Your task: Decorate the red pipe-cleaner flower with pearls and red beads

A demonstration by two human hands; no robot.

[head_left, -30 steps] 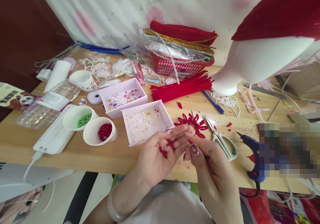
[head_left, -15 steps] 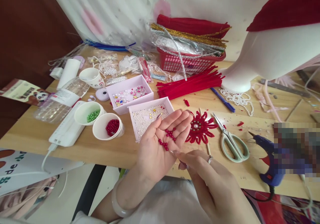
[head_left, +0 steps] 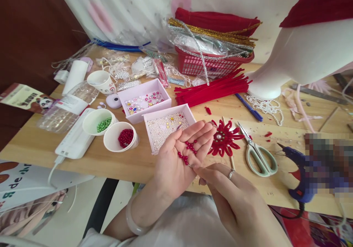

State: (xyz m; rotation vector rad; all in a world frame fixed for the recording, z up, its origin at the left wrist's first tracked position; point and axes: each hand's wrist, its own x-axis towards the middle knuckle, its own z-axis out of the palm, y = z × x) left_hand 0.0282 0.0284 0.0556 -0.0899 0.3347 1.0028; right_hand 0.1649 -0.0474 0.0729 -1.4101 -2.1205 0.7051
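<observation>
My left hand (head_left: pixel 172 166) is palm up and slightly cupped, with several small red beads (head_left: pixel 186 151) lying in it. My right hand (head_left: pixel 231 192), wearing a ring, has its thumb and index finger pinched together at the edge of the left palm. A thin tip seems to show at those fingertips, too small to name. Just beyond the left fingertips lies a red fuzzy flower (head_left: pixel 227 138) with a pearl centre, on a thin stick. Left of the hand stand a box of white pearl beads (head_left: pixel 157 131), a paper cup of red beads (head_left: pixel 111 142) and a cup of green beads (head_left: pixel 89 125).
Green-handled scissors (head_left: pixel 259 157) and a blue glue gun (head_left: pixel 300 173) lie to the right. Red pipe cleaners (head_left: pixel 212 89) lie before a red basket (head_left: pixel 190 63). A white mannequin stand (head_left: pixel 266 81), a blue pen (head_left: pixel 249 107) and a power strip (head_left: pixel 74 140) are also around.
The whole view has shifted a little. Both hands keep nearly the same pose, with the right fingertips at the left palm's edge and the red beads still in the palm.
</observation>
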